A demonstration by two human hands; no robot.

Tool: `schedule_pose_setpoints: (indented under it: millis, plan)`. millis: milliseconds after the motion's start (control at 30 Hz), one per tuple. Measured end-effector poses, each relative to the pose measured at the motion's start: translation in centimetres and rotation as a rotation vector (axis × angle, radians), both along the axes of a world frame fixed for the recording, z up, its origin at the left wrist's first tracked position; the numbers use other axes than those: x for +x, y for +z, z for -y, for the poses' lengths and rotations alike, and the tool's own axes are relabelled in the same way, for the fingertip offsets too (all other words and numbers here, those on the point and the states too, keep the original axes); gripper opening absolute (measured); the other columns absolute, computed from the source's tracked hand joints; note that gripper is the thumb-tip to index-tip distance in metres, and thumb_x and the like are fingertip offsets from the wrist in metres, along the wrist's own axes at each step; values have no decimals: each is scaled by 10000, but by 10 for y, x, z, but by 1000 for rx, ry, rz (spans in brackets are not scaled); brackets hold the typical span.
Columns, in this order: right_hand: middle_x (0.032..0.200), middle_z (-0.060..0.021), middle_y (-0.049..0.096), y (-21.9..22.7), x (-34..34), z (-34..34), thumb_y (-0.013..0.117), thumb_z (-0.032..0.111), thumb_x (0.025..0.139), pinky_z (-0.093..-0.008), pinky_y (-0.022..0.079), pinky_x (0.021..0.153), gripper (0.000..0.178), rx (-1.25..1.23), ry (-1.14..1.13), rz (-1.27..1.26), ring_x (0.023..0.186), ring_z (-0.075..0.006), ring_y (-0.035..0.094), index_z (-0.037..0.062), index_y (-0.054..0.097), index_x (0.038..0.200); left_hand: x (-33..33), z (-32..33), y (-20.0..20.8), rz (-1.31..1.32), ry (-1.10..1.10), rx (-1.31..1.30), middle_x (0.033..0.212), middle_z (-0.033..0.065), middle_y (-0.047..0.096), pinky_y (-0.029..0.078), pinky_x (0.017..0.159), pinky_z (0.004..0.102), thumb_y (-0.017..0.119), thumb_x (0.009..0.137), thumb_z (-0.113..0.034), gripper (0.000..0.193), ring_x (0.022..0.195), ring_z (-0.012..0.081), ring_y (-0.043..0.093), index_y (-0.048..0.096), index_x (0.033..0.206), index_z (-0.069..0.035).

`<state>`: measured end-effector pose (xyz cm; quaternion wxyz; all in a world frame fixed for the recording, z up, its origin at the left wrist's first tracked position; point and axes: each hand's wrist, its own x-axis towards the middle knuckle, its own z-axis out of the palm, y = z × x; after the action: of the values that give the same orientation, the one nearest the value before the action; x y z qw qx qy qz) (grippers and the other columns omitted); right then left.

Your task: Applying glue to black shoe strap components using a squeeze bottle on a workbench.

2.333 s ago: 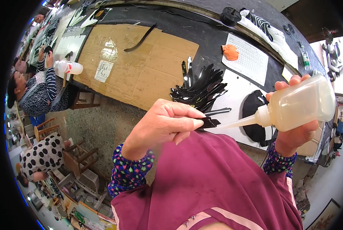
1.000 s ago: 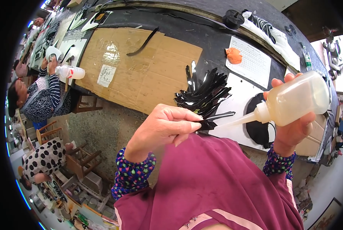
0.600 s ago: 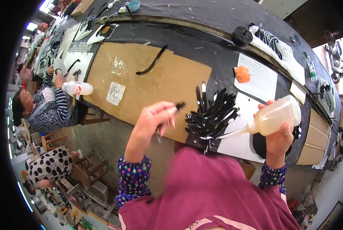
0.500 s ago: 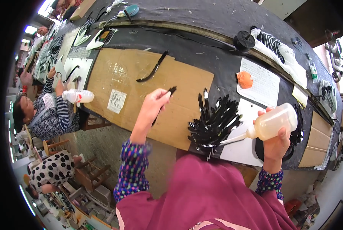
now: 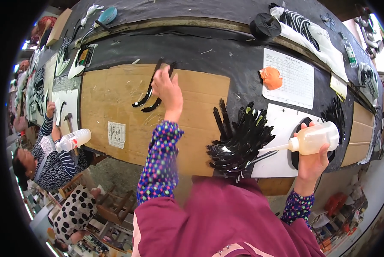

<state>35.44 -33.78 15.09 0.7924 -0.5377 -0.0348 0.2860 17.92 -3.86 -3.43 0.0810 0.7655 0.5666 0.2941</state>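
Note:
My left hand (image 5: 168, 90) is over the brown cardboard sheet (image 5: 196, 98), fingers closed about the upper part of a thin black strip (image 5: 151, 107). Beside this strip, and nearly parallel, lies another curved black strip (image 5: 139, 103). My right hand (image 5: 313, 166) grips a translucent squeeze bottle (image 5: 318, 138) holding pale yellowish liquid. The bottle lies tilted on its side, its long thin nozzle pointing left toward a fanned heap of glossy black strips (image 5: 241, 143). This heap rests between the cardboard and a white sheet (image 5: 282, 115).
An orange lump (image 5: 271, 78) sits on a printed form (image 5: 295, 64). A black spool (image 5: 265, 26) stands by the long rail (image 5: 192, 26) across the dark table. More black strips (image 5: 334, 115) lie at right. At left a co-worker (image 5: 50, 162) sits near another bottle (image 5: 74, 140).
My left hand has moved forward, bringing its black strip down beside the one on the cardboard. The bottle in my right hand has shifted slightly right, its nozzle drawn back from the heap.

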Motion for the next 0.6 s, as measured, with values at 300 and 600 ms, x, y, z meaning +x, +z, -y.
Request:
schedule_pose_setpoints:
  millis: [300, 600]
  plan:
    - [1240, -185, 407, 7, 17, 41, 629, 344, 770, -523, 357, 929, 684, 181, -36, -143, 1156, -361, 395, 9, 304, 1269, 30, 184, 40, 178, -368, -717, 775, 102, 499, 417, 687, 370, 645, 732, -233, 244, 786, 268, 498, 525, 807, -34]
    - [1201, -181, 446, 23, 28, 80, 635, 371, 758, -517, 377, 912, 665, 178, -62, -51, 1133, -375, 424, -13, 363, 1228, 52, 257, 36, 40, -591, -423, 860, 101, 485, 418, 684, 389, 669, 702, -223, 328, 811, 291, 497, 482, 911, -53]
